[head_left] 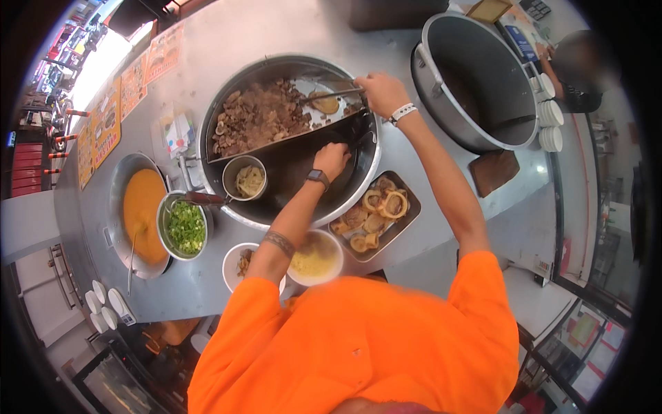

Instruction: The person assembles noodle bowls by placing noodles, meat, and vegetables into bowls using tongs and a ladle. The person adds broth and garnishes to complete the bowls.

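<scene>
My right hand (380, 93), with a white band at the wrist, is shut on the handle of a metal ladle (324, 102). The ladle's bowl lies over the far half of a large round divided pan (371, 176), beside a heap of brown meat pieces (258, 114). My left hand (332, 159), a watch on its wrist, reaches into the pan's dark near half with fingers curled; whether it holds anything is hidden. Close to my chest stand a white bowl of yellow broth (315, 259) and a second white bowl with food (241, 265).
A small metal pot of noodles (245, 181) and a bowl of chopped greens (186, 226) sit left of the pan, with a vat of orange soup (141, 210) beyond. A tray of fried rings (376, 210) lies right. A big empty grey pot (476, 76), stacked white bowls (549, 114) and another person (579, 69) are at top right.
</scene>
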